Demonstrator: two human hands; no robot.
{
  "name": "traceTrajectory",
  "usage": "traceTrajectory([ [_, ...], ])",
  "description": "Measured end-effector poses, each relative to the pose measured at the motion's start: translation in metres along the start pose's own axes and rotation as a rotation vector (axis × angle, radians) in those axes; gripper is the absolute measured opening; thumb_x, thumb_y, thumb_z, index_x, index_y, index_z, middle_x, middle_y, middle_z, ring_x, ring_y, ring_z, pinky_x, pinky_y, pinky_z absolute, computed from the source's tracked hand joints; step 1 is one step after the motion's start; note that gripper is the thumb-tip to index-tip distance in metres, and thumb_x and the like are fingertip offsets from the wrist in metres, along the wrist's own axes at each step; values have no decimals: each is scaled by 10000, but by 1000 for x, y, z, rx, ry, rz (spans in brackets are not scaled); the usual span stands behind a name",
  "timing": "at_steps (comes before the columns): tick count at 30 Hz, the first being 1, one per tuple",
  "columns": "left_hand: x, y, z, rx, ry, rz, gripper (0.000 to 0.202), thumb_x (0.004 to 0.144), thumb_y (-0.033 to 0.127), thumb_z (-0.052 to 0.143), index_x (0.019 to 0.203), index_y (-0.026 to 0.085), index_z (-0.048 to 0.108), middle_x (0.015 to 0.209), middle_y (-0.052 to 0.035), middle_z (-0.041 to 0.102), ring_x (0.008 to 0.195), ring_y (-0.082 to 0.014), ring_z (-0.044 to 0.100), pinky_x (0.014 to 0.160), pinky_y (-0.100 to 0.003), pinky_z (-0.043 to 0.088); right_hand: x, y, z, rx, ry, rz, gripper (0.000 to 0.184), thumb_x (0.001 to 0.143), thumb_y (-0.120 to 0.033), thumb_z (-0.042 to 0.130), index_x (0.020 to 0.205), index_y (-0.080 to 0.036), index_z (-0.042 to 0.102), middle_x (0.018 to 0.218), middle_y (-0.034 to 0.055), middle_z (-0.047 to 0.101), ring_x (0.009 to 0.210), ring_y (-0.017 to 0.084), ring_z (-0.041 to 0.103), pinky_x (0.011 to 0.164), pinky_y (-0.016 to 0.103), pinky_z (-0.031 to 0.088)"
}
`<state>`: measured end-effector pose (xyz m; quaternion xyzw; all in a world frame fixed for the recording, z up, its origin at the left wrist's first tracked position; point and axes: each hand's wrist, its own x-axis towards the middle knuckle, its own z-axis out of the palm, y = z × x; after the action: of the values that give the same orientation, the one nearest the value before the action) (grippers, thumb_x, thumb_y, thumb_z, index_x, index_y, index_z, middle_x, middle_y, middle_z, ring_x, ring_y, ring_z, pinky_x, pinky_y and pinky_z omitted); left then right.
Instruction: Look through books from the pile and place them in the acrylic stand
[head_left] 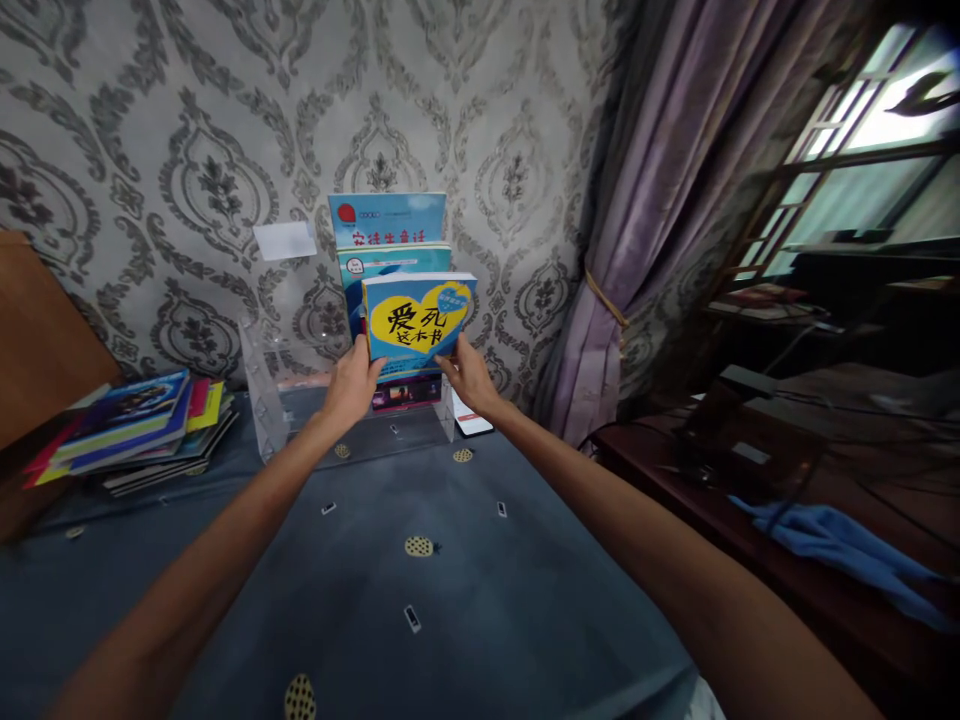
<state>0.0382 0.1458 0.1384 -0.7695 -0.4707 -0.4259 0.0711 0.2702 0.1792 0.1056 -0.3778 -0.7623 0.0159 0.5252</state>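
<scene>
A blue book (pixel 412 320) with a yellow heart on its cover is held upright between my two hands. My left hand (pixel 351 383) grips its lower left edge, and my right hand (pixel 469 375) grips its lower right edge. Behind it, two taller blue books stand one behind the other: a teal book (pixel 360 285) and a light-blue book (pixel 386 210) with red lettering. They are in a clear plastic rack (pixel 266 400) against the wall. Below the held book, a dark strip with pictures (pixel 407 394) shows in the rack; I cannot tell what it belongs to.
On the left lies a stack of books and magazines (pixel 135 425). A phone (pixel 472 415) rests just right of the rack on the blue patterned tablecloth (pixel 375 590). A purple curtain (pixel 645 200) hangs at the right, by a brown desk with a blue cloth (pixel 840 545).
</scene>
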Motion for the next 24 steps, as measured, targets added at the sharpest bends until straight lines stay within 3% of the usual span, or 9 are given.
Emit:
traceTrajectory([
  [11, -9, 16, -10, 342, -293, -198, 289, 1007, 337, 477, 1186, 117, 532, 1052, -178, 707, 989, -308, 688, 864, -405, 518, -10, 9, 6, -96, -59, 140, 168, 843, -251, 590, 988, -208, 518, 1023, 96, 581, 885, 240, 570, 787, 412, 519],
  [18, -12, 21, -10, 494, -374, -209, 391, 1021, 394, 426, 1244, 81, 498, 1063, -223, 698, 1010, -373, 684, 847, -435, 510, -16, 8, 11, -123, -24, 155, 201, 839, -239, 551, 1033, -190, 532, 1037, 105, 572, 894, 238, 560, 804, 415, 496],
  [24, -12, 22, -7, 549, -392, -223, 384, 1033, 406, 390, 1224, 89, 494, 1045, -230, 705, 1007, -355, 694, 834, -411, 516, -21, 4, 15, -129, 29, 181, 375, 807, -213, 536, 1178, -151, 532, 992, 106, 631, 838, 225, 583, 809, 407, 490],
])
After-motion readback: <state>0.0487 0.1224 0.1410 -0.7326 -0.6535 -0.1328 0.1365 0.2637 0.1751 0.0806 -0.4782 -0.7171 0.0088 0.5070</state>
